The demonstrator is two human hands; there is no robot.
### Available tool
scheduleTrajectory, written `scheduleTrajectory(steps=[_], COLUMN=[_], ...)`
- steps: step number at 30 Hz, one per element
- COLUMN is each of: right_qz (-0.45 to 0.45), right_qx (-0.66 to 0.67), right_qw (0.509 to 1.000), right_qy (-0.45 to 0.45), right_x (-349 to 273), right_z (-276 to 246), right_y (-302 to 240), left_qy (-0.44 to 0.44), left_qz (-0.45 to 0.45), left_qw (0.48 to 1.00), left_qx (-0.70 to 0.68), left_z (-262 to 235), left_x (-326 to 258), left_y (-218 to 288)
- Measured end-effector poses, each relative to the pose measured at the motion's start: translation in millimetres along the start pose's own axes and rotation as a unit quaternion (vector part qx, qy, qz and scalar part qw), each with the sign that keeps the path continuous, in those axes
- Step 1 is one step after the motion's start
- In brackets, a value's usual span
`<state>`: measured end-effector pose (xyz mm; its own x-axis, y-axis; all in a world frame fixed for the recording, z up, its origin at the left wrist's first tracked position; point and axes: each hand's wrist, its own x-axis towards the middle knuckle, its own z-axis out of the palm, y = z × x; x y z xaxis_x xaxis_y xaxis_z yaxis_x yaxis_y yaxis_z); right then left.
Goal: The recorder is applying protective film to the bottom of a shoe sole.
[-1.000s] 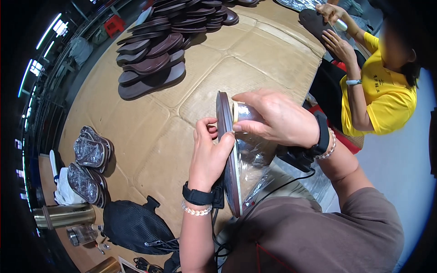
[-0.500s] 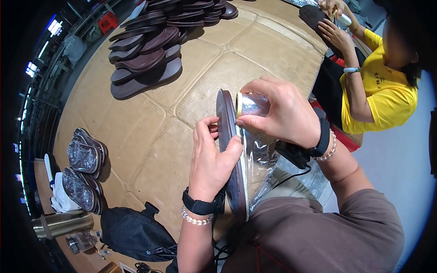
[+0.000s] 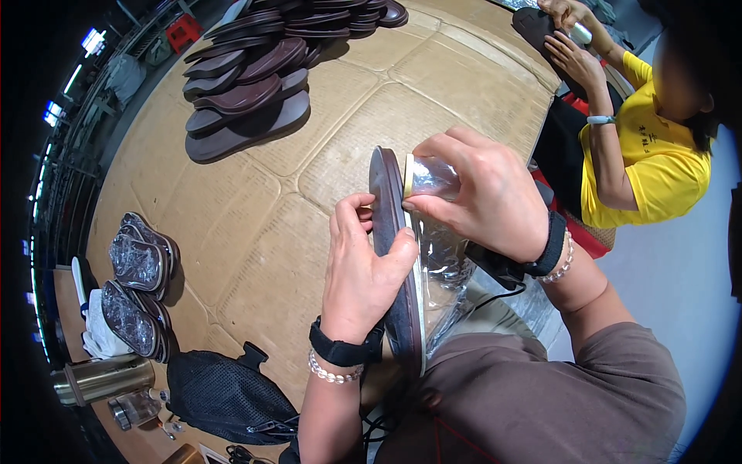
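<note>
At the lower left of the frame, a gold flask (image 3: pixel 116 377) is laid on its side; film-wrapped soles (image 3: pixel 139 261) are set above it on the table (image 3: pixel 232 201). A black bag (image 3: pixel 220 398) is laid to their lower right. In the upper left, dark soles are heaped in a pile (image 3: pixel 251 112). At the centre, a brown sole (image 3: pixel 390 189) is held on edge by the left hand (image 3: pixel 362 278), its thumb and fingers closed on opposite faces. Clear film (image 3: pixel 447 267) is draped along the sole's right side. Just right of the sole's upper part, a film roll (image 3: pixel 433 178) is pinched between the thumb and fingers of the right hand (image 3: pixel 487 197); whether the sole is touched by it cannot be told. At the upper right, another dark sole (image 3: pixel 533 32) is held by a co-worker's hands (image 3: pixel 576 60).
</note>
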<state>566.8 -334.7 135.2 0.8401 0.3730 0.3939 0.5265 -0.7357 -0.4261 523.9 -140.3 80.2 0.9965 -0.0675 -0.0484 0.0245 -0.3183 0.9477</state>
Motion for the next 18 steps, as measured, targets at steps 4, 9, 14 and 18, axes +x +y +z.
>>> scheduleTrajectory(steps=[4,9,14,18], right_qz=[-0.001,-0.017,-0.014,-0.034], right_qx=[-0.025,-0.014,-0.019,0.021], right_qw=[1.0,0.999,0.998,0.997], right_qy=[-0.015,-0.039,-0.06,-0.072], right_x=[2.6,7.1,7.0,9.5], right_z=[-3.1,-1.8,-3.5,0.3], right_y=[-0.4,6.0,7.8,20.0], left_qy=[-0.003,-0.023,-0.006,-0.004], left_qz=[-0.01,-0.065,-0.074,-0.077], left_qw=[1.0,0.997,0.997,0.997], left_qx=[0.008,-0.021,0.021,-0.013], left_z=[0.6,-1.8,-1.8,-1.7], left_x=[1.8,11.6,22.5,19.8], left_y=[2.5,1.8,8.7,4.3])
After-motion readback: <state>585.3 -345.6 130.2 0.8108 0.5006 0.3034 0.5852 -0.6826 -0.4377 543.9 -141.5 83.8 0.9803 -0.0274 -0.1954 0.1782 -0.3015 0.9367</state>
